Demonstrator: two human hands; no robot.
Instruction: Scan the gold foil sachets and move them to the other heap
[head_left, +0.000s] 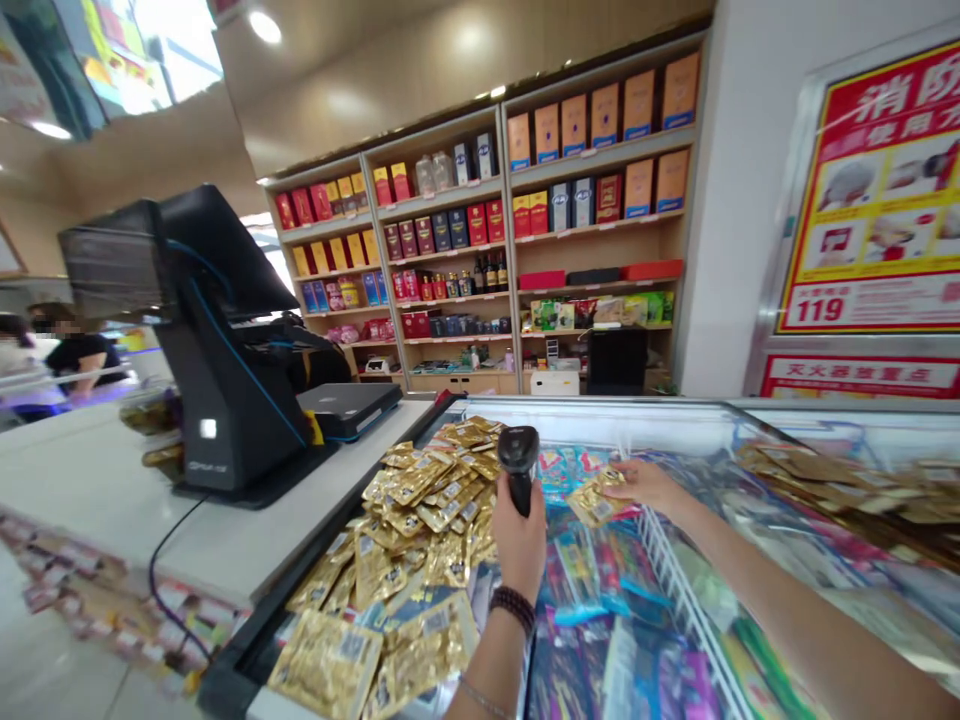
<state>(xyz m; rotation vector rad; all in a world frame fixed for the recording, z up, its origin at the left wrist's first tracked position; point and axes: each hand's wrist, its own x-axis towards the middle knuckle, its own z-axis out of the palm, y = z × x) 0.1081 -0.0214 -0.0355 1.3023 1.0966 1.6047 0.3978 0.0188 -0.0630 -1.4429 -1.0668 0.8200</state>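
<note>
Now left hand (pixel 519 540) fingers wrapped round barcode scanner (pixel 517 465); right hand (pixel 646 484) fingers pinch gold packet (pixel 594 500).

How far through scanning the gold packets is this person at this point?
Done: cannot tell; a second gold heap lies far right on the freezer lid. In hand: left hand grips the barcode scanner, right hand holds one gold packet. Left: possibly the large pile of gold packets.
</note>
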